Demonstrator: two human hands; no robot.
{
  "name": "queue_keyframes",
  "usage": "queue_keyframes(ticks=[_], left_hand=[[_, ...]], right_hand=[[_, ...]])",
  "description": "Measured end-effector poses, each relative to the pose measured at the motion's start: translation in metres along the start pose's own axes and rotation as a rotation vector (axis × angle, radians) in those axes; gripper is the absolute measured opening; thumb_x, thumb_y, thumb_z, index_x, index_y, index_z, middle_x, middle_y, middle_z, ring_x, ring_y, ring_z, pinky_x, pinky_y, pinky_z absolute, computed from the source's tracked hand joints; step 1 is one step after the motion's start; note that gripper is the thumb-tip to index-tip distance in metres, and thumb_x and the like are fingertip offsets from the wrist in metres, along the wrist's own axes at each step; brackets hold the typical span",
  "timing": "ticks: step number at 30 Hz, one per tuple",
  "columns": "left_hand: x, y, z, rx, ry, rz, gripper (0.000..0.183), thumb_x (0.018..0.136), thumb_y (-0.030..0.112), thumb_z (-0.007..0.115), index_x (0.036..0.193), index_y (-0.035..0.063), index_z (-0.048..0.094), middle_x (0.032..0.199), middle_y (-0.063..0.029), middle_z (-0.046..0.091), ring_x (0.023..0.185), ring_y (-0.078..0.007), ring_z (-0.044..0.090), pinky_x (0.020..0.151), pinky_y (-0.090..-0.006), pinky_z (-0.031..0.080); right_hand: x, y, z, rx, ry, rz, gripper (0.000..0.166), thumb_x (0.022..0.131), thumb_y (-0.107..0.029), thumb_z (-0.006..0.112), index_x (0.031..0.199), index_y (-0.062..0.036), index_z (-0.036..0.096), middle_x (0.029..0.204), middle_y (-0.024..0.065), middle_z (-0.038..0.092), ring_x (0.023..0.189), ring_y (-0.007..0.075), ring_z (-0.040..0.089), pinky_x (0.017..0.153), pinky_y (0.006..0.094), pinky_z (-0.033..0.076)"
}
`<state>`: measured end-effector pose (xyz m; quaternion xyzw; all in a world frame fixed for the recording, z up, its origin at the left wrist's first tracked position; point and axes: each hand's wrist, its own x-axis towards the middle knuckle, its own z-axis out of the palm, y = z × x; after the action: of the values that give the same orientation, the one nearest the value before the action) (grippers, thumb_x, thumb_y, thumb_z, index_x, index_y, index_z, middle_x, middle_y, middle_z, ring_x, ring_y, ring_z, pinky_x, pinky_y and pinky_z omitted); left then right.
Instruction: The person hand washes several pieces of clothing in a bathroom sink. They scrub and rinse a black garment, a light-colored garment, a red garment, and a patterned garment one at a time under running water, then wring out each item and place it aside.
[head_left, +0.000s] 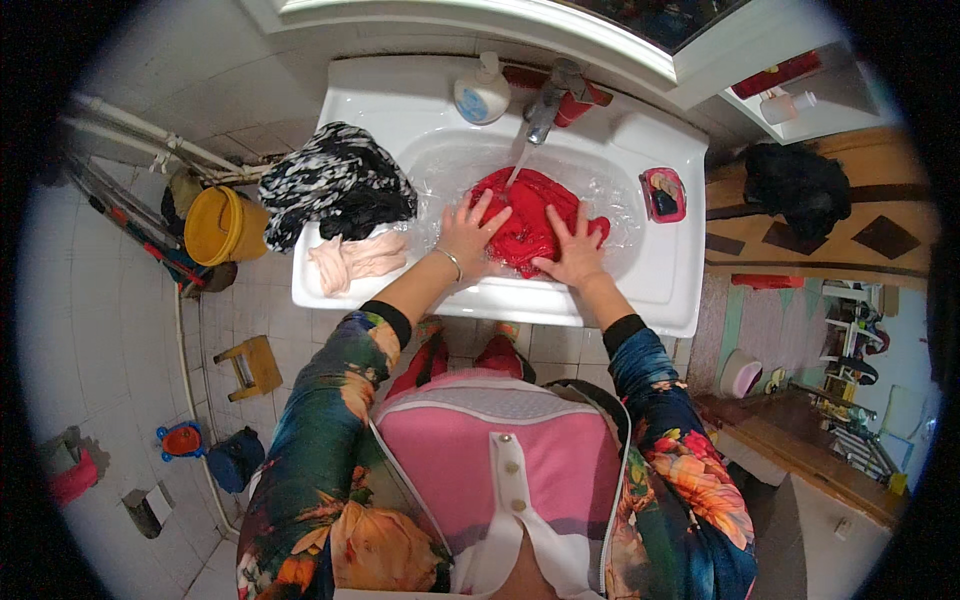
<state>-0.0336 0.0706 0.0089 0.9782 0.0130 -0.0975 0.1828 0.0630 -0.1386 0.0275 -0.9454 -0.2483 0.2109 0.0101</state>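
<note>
A wet red cloth or garment (529, 196) lies bunched in the basin of a white ceramic sink (495, 298). Water runs onto it from a metal faucet (541, 112), and clear water surrounds it. My left hand (469, 234) rests on the cloth's left side, fingers spread. On its right side lies my right hand (576, 247), also with fingers apart. Both palms face down, and neither hand visibly grasps the fabric. Left of the basin, a black-and-white patterned garment (337, 176) is heaped on the sink's rim, with a pale pink cloth (356, 261) in front of it.
A white pump bottle (482, 94) stands behind the basin, left of the faucet. On the right rim sits a small red soap dish (664, 195). To the left are a yellow bucket (225, 225) and a wooden stool (251, 367). A black cloth (799, 184) hangs at the right.
</note>
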Motion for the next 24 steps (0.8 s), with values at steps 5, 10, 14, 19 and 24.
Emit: queue_keyframes(ticks=[5,10,14,19,24], left_hand=[[0.041,0.005,0.019,0.08,-0.1,-0.011,0.105,0.055,0.061,0.073,0.143,0.0258,0.027,0.153,-0.0137,0.0,0.138,-0.0418,0.008,0.107,-0.0632,0.011],[0.073,-0.018,0.049,0.025,-0.167,-0.047,0.113,0.047,0.06,0.076,0.141,0.0163,0.032,0.146,-0.0187,0.026,0.133,-0.041,0.026,0.11,-0.0512,0.02],[0.097,-0.029,0.083,0.025,-0.229,0.091,0.089,0.064,0.049,0.069,0.138,0.013,0.036,0.142,-0.0184,0.031,0.131,-0.04,0.029,0.11,-0.0441,0.024],[0.111,-0.055,0.159,-0.043,-0.219,0.021,0.054,0.086,0.031,0.048,0.136,0.012,0.038,0.143,-0.0175,0.032,0.131,-0.0369,0.03,0.111,-0.0423,0.024],[0.125,-0.032,0.131,-0.133,-0.071,-0.07,0.053,0.084,0.028,0.052,0.133,0.0114,0.042,0.147,-0.0164,0.026,0.131,-0.0375,0.03,0.109,-0.0419,0.026]], right_hand=[[0.029,-0.011,0.014,-0.042,-0.071,-0.076,0.103,0.059,-0.066,0.069,0.144,-0.0419,0.014,0.153,0.0137,-0.005,0.132,0.0557,0.007,0.096,0.0723,0.023],[0.065,0.002,0.037,-0.037,-0.1,-0.147,0.098,0.06,-0.067,0.067,0.142,-0.0328,0.027,0.15,0.0178,0.013,0.131,0.0544,0.014,0.098,0.0715,0.019],[0.09,0.018,0.072,-0.135,-0.146,-0.16,0.099,0.063,-0.07,0.061,0.141,-0.0185,0.031,0.146,0.0188,0.027,0.133,0.0476,0.017,0.104,0.0673,0.01],[0.081,0.014,0.07,-0.123,-0.153,-0.094,0.088,0.068,-0.053,0.064,0.141,-0.0157,0.032,0.148,0.0138,0.026,0.136,0.0386,0.017,0.105,0.0673,0.007],[0.072,-0.006,0.023,-0.134,-0.257,-0.103,0.086,0.066,-0.041,0.074,0.139,-0.0203,0.034,0.145,0.0124,0.03,0.133,0.0383,0.025,0.104,0.0655,0.016]])
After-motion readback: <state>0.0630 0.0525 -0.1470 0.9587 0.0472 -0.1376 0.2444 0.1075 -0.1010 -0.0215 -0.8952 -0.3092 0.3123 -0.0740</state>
